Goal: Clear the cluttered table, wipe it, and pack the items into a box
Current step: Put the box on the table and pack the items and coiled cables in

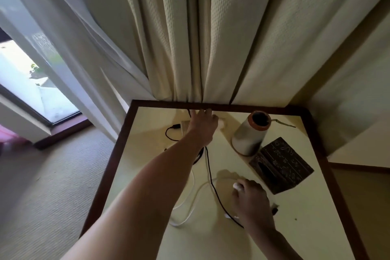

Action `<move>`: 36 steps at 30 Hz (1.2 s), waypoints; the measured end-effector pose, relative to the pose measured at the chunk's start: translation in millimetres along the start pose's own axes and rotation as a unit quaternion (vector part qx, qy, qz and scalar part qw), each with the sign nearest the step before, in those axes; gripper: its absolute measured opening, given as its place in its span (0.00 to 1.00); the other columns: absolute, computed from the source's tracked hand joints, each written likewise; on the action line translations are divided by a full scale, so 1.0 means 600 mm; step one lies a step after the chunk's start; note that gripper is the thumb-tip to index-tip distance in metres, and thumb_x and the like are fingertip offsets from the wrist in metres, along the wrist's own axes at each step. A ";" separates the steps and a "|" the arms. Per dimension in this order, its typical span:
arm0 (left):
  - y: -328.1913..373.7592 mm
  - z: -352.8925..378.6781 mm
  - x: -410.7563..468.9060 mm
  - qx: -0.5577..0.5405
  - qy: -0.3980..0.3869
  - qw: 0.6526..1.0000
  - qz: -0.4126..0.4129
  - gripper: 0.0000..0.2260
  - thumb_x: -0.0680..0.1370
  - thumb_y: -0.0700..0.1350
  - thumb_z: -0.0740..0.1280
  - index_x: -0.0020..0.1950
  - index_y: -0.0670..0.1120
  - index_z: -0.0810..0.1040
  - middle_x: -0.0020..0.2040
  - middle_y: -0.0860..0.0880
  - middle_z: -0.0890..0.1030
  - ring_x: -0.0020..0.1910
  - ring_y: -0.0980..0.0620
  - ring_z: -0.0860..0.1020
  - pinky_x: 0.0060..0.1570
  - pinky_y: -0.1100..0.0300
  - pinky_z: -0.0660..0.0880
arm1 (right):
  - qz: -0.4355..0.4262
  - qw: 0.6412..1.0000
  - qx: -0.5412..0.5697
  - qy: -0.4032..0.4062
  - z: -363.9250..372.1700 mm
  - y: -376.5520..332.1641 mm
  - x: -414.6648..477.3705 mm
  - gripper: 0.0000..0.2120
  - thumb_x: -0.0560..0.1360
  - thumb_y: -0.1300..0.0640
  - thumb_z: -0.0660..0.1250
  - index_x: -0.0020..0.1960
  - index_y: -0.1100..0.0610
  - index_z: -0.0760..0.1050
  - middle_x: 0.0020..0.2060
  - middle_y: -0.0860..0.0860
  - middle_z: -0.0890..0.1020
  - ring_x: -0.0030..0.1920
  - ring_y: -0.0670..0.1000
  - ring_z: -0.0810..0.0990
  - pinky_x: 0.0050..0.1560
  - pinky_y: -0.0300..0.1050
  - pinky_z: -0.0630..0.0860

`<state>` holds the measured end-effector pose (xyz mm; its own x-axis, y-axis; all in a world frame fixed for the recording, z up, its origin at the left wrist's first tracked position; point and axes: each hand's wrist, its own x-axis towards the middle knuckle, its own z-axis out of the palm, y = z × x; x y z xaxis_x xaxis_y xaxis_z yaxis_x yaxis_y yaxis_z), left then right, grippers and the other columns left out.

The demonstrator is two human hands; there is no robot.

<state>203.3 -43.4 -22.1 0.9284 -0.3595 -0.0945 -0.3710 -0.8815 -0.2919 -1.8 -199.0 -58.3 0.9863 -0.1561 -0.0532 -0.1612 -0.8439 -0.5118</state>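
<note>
Right hand (pixel 252 200): nearest the camera, low on the table, knuckles up and fingers curled down over a small white piece at the end of the white cord; it looks like a pinch, though the fingertips are hidden.
White cord (pixel 191 202): smooth, round, limp; it loops from under the right hand toward the near left, then bends back up the table. Its long run lies roughly near-to-far, to the left of the right hand.
Black cord (pixel 213 186): thin and matte, crossing the white cord and passing under the right hand; it runs away toward the far edge, where a plug end curls near a small pale block (pixel 185 127).
Left hand (pixel 203 121): stretched to the far edge, fingers loosely spread and flat over the cords' far ends; whether it grips anything, I cannot tell.
Nearer hand: the right for the near cord ends, the left for the far plug and block.
Table (pixel 274 238): pale cream top, glossy, dark wood rim.
Vase (pixel 250 135): tall, tapering, grey body with a brown mouth, upright, right of the left hand.
Dark box (pixel 281 164): carved, patterned wood, touching or just beside the vase base.
Curtain (pixel 190 38): cream, waffle-textured folds dropping behind the far edge.
Step, as judged: gathering cords; wiping and packing not yet begun.
</note>
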 end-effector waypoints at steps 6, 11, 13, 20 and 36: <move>-0.003 -0.066 -0.072 -0.289 0.164 0.942 -0.050 0.22 0.79 0.49 0.64 0.70 0.42 0.67 0.62 0.42 0.72 0.57 0.42 0.75 0.52 0.46 0.80 | -0.070 0.984 0.159 0.033 -0.060 -0.036 -0.039 0.11 0.80 0.58 0.68 0.62 0.58 0.81 0.53 0.51 0.86 0.53 0.44 0.84 0.50 0.34 0.79; 0.015 -0.204 -0.210 -0.553 0.253 0.788 -0.099 0.22 0.79 0.47 0.69 0.70 0.42 0.66 0.59 0.49 0.70 0.52 0.51 0.70 0.48 0.57 0.70 | -0.079 0.983 0.167 0.012 -0.145 -0.049 -0.105 0.12 0.83 0.51 0.64 0.64 0.51 0.80 0.54 0.49 0.82 0.49 0.34 0.78 0.48 0.22 0.71; 0.028 -0.257 -0.289 -0.619 0.283 0.724 -0.109 0.21 0.80 0.46 0.69 0.69 0.46 0.67 0.57 0.51 0.74 0.50 0.53 0.74 0.45 0.57 0.74 | -0.070 0.982 0.174 0.008 -0.178 -0.044 -0.142 0.13 0.84 0.51 0.62 0.65 0.50 0.80 0.54 0.50 0.82 0.50 0.37 0.80 0.51 0.26 0.73; 0.140 -0.305 -0.585 -0.681 0.238 0.689 -0.079 0.28 0.76 0.51 0.76 0.73 0.53 0.71 0.56 0.57 0.78 0.48 0.57 0.81 0.42 0.61 0.82 | -0.065 0.975 0.205 -0.058 -0.281 -0.009 -0.331 0.12 0.82 0.50 0.61 0.60 0.47 0.81 0.50 0.44 0.81 0.54 0.41 0.79 0.56 0.37 0.73; 0.291 -0.093 -0.794 -0.184 0.129 0.959 0.174 0.28 0.77 0.51 0.71 0.75 0.47 0.66 0.65 0.46 0.79 0.58 0.47 0.78 0.58 0.49 0.78 | -0.126 0.989 -0.040 -0.070 -0.246 0.129 -0.522 0.11 0.81 0.58 0.67 0.61 0.54 0.82 0.54 0.48 0.82 0.55 0.47 0.80 0.53 0.38 0.76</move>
<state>-305.0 -43.0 24.9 0.7282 -0.6736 0.1265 -0.6842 -0.7255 0.0752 -328.2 -291.1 45.0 0.9897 0.1330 -0.0537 0.0944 -0.8858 -0.4543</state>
